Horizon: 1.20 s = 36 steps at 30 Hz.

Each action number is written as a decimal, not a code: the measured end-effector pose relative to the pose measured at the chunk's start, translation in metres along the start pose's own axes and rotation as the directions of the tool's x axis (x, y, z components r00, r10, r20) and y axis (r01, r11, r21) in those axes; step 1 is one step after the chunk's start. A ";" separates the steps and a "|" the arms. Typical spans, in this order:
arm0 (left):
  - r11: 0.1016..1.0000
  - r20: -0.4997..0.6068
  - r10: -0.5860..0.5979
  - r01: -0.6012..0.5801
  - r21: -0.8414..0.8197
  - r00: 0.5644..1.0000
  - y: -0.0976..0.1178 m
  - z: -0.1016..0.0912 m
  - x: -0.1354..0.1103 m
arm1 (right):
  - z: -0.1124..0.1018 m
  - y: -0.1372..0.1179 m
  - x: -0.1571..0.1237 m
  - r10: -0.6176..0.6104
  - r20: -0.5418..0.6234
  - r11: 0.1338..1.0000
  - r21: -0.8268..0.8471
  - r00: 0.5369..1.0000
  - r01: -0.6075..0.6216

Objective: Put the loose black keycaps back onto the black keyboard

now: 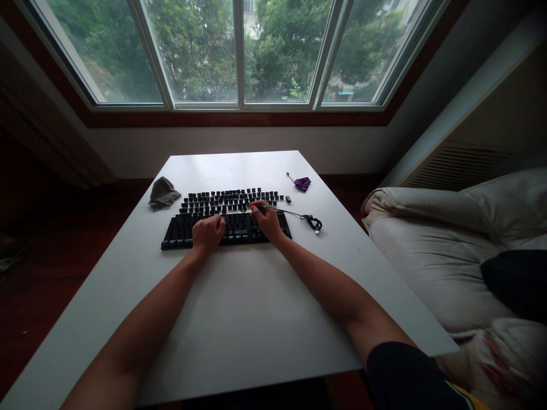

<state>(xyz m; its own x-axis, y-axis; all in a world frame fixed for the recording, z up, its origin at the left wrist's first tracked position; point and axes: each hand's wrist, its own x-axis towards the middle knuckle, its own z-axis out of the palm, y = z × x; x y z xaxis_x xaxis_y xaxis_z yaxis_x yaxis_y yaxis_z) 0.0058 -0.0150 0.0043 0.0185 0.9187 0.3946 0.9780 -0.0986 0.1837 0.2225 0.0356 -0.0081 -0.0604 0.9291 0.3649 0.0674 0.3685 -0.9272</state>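
Observation:
A black keyboard lies on the white table in front of me. My left hand is closed in a fist and rests on the keyboard's left half; whatever is inside it, if anything, is hidden. Over the right half, my right hand pinches a thin, dark, pen-like tool, its tip pointing left. Just beyond the keyboard, loose black keycaps stand in several rows. From behind the right hand a black cable runs out to a coiled bundle with a USB plug.
A grey cloth sits at the table's left side. Far right on the white table are a purple cloth, a small brush-like stick and a small black piece. A light sofa stands to the right; windows are ahead.

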 end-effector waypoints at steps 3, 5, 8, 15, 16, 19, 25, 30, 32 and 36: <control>0.995 0.050 0.103 -0.103 0.004 0.993 0.002 0.002 0.001 | 0.007 -0.004 -0.008 -0.013 0.103 1.000 -0.022 0.995 0.016; 0.989 0.052 0.145 -0.145 -0.002 0.988 0.002 0.002 0.001 | 0.008 -0.006 -0.010 -0.018 0.123 0.999 -0.035 0.992 0.022; 0.984 0.049 0.175 -0.175 -0.015 0.983 0.004 0.002 -0.001 | 0.007 -0.008 -0.011 -0.022 0.111 0.998 -0.063 0.994 0.029; 0.947 0.045 0.316 -0.312 -0.083 0.948 0.015 0.006 -0.008 | 0.006 -0.009 -0.010 -0.021 0.001 0.985 -0.174 1.000 0.020; 0.937 0.047 0.343 -0.338 -0.094 0.938 0.015 0.007 -0.008 | 0.006 -0.009 -0.011 -0.019 0.003 0.984 -0.177 1.000 0.019; 0.910 0.049 0.407 -0.399 -0.113 0.912 0.013 0.009 -0.006 | 0.007 -0.008 -0.012 -0.023 0.019 0.985 -0.172 1.000 0.026; 0.863 0.069 0.496 -0.482 -0.154 0.866 0.006 0.009 -0.002 | 0.008 -0.006 -0.011 -0.055 0.043 0.987 -0.150 0.998 0.061; 0.828 0.081 0.550 -0.531 -0.180 0.831 0.006 0.008 -0.001 | 0.008 -0.004 -0.011 -0.031 0.049 0.987 -0.154 0.998 0.038; 0.828 0.077 0.550 -0.532 -0.177 0.831 0.007 0.008 -0.001 | 0.009 -0.003 -0.011 -0.020 0.061 0.986 -0.166 0.998 0.030; 0.826 0.071 0.549 -0.528 -0.198 0.833 0.007 0.009 -0.002 | 0.009 -0.001 -0.012 -0.007 0.104 0.978 -0.209 0.995 0.029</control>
<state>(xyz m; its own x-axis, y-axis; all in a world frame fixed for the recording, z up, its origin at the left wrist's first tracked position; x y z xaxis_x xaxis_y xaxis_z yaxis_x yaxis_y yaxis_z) 0.0143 -0.0137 -0.0034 0.5669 0.7382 0.3657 0.7573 -0.6417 0.1214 0.2139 0.0242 -0.0122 -0.1643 0.9181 0.3607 0.2721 0.3937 -0.8780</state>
